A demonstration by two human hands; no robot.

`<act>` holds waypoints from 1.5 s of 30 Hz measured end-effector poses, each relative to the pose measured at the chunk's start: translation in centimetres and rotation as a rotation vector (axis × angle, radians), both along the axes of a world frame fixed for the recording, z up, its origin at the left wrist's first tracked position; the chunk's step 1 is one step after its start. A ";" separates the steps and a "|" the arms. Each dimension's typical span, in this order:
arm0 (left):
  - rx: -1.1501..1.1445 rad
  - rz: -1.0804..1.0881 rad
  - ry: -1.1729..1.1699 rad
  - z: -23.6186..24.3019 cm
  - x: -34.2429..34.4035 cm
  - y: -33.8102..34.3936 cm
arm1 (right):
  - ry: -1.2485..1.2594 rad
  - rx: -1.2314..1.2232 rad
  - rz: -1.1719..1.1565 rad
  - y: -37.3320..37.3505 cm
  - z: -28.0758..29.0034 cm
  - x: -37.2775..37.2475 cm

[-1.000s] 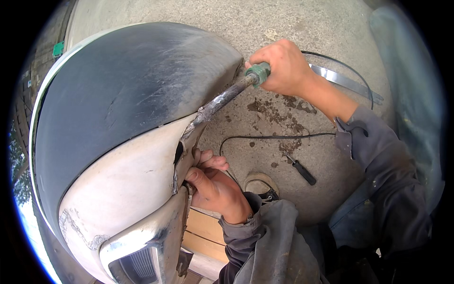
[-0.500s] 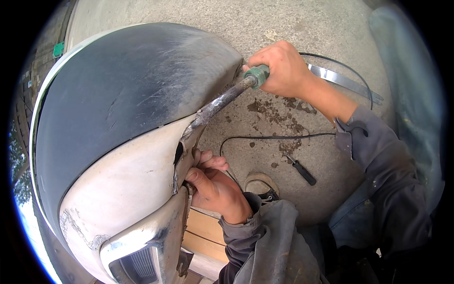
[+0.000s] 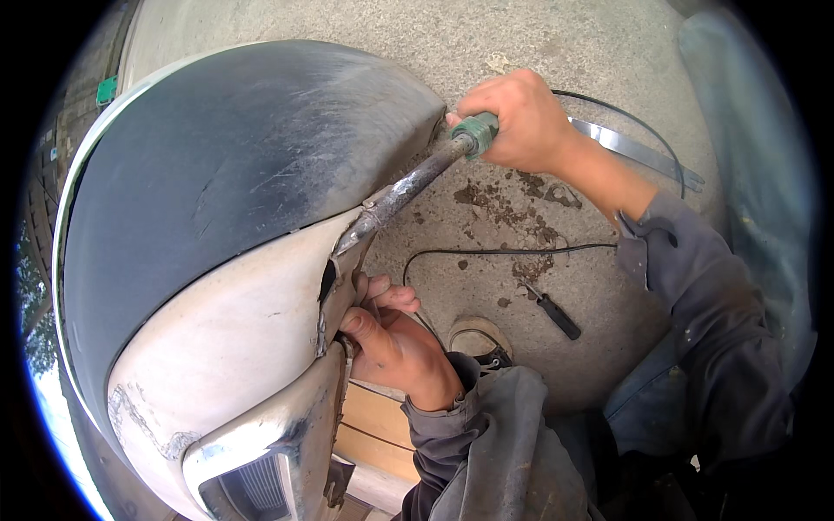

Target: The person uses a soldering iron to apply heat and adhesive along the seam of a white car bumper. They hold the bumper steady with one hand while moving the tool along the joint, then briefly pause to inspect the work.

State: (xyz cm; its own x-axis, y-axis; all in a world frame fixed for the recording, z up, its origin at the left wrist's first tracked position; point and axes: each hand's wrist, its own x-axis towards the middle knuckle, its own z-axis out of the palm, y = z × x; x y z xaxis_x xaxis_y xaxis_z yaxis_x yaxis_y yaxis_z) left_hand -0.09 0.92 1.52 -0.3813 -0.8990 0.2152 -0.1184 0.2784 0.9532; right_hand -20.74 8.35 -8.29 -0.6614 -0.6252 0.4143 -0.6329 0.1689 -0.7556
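Note:
A vehicle bumper (image 3: 217,313), dark on its far part and off-white nearer me, fills the left side, with a cracked, torn edge facing right. My right hand (image 3: 521,117) is closed around the green handle of a tool with a scuffed metal tube (image 3: 417,184). The tube slants down to the left, and its flattened tip lies at the torn edge of the off-white part. Below the tip, my left hand (image 3: 391,343) is closed on the bumper's broken edge, thumb toward me. Some of its fingers are partly hidden behind that edge.
A black-handled screwdriver (image 3: 558,316) lies on the concrete floor (image 3: 599,52) beside dark crumbs of dirt (image 3: 512,208). A black cable (image 3: 512,252) loops across the floor past a shiny metal strip (image 3: 634,148). My shoe (image 3: 479,337) and a wooden board (image 3: 375,417) are close below.
My right hand has shifted very slightly up and right with the tool, whose tip stays at the torn edge. My left hand keeps its hold.

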 end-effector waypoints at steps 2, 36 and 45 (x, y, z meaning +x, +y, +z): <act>0.000 -0.003 0.004 0.0 0.0 0.0 | 0.024 0.002 -0.008 -0.1 0.2 0.1; -0.009 0.018 0.007 -0.2 0.1 -0.1 | -0.052 -0.042 0.037 0.3 -0.6 0.8; -0.013 -0.009 0.012 0.0 -0.1 0.0 | -0.093 0.052 0.023 0.1 0.4 1.2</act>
State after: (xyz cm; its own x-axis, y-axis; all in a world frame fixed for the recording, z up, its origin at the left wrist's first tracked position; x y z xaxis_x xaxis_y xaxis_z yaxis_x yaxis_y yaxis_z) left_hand -0.19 0.92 1.55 -0.3868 -0.8927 0.2312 -0.1047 0.2916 0.9508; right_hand -19.58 8.41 -7.84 -0.6806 -0.6599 0.3184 -0.5644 0.1951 -0.8021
